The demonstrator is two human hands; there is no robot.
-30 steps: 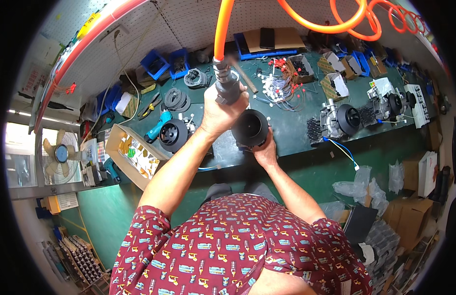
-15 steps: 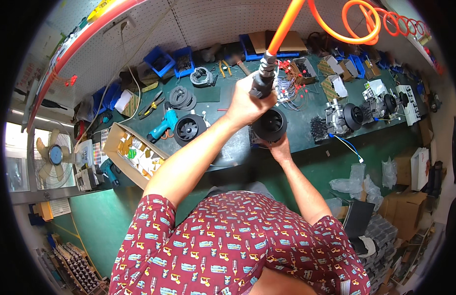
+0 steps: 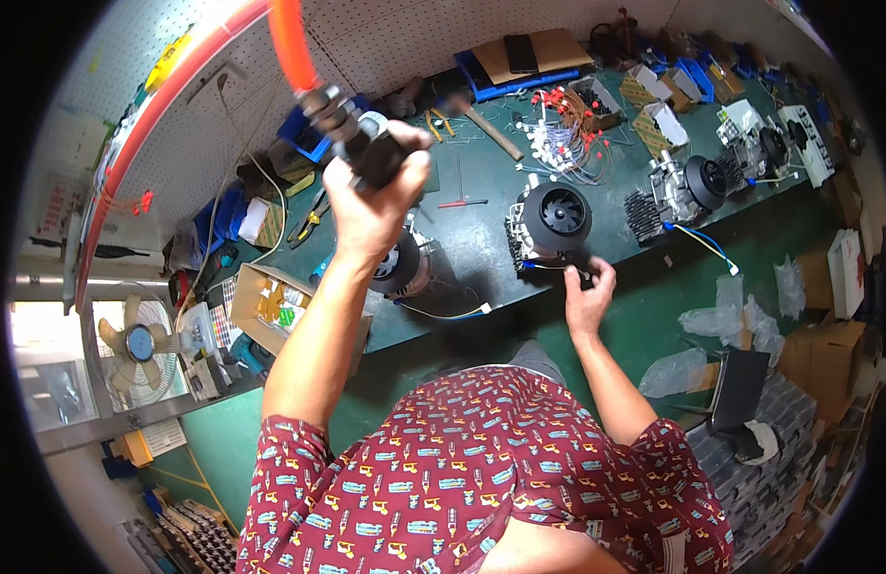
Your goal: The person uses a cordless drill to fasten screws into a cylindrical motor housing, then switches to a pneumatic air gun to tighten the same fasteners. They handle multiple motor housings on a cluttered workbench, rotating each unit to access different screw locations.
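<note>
Raised over the left part of the workbench, my left hand (image 3: 378, 206) is closed round a black air tool (image 3: 381, 161) with a metal coupling, on an orange hose (image 3: 292, 48); motion blurs it. My right hand (image 3: 588, 295) is at the bench's front edge, fingers curled. Something small and dark shows at its fingertips, too unclear to name. Just beyond it stands a blower unit (image 3: 557, 215) with a black round fan housing and a finned metal side; a thin cable runs from its base toward my right fingers. A second blower unit (image 3: 397, 268) is partly hidden behind my left forearm.
Two more blower units (image 3: 677, 191) (image 3: 754, 143) stand at the right. A hammer (image 3: 495, 132), a red-handled screwdriver (image 3: 462, 203) and a pile of wires (image 3: 562, 143) lie farther back. An open carton (image 3: 247, 311) is at the left; plastic bags (image 3: 720, 316) lie below the right side.
My left hand has carried the air tool left and away from the blower unit in front of me. My right hand has come off the fan housing's underside, toward the right and nearer me.
</note>
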